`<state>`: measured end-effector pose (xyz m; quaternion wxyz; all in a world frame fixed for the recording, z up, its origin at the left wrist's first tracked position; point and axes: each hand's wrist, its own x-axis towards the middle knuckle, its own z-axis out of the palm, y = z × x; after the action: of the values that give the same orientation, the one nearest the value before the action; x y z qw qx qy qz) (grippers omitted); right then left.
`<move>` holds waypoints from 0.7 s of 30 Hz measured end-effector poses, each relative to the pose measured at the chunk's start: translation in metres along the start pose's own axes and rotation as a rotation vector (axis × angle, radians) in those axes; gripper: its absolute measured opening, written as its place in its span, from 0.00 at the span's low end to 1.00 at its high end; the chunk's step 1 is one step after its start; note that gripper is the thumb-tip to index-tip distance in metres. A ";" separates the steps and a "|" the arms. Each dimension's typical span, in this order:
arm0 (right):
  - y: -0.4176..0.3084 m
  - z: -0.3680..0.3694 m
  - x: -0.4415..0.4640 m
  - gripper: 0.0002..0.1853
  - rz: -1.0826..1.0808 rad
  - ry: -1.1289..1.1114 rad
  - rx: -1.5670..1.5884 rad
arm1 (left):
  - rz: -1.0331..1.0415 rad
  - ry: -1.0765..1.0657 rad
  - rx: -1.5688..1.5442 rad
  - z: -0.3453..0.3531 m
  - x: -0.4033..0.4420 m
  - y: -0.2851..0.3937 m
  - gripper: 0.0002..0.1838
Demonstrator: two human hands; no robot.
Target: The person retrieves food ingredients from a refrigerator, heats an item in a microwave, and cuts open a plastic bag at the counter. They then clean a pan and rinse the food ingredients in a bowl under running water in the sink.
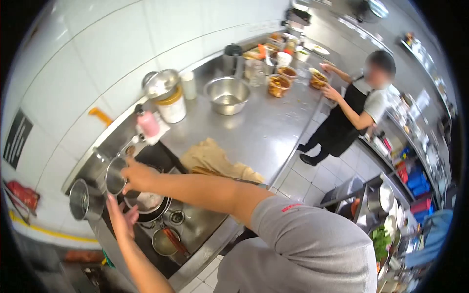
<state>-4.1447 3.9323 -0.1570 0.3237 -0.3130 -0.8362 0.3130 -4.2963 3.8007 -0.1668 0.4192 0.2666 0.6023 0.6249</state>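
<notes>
Steel pot (116,177), at the frame's left, looks mid-handling, not yet set down, the right hand's (139,177) fingers curled on its rim, the left hand's (122,219) loosely spread, apparently empty, while a wooden-handled saucepan (164,243) sits in the sink (202,222).

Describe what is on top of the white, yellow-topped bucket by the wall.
Shiny metalware rests on the bucket, covering its top; what is inside the bucket cannot be seen.
</notes>
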 end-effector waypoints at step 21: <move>0.077 -0.116 -0.660 0.28 1.143 0.691 -0.544 | -0.155 -0.135 0.723 -0.020 0.237 0.000 0.12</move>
<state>-3.6424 3.5368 -0.3718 0.2658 -0.8524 -0.4397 0.0972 -4.4329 3.9909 -0.2102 0.3828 0.3917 0.7734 0.3191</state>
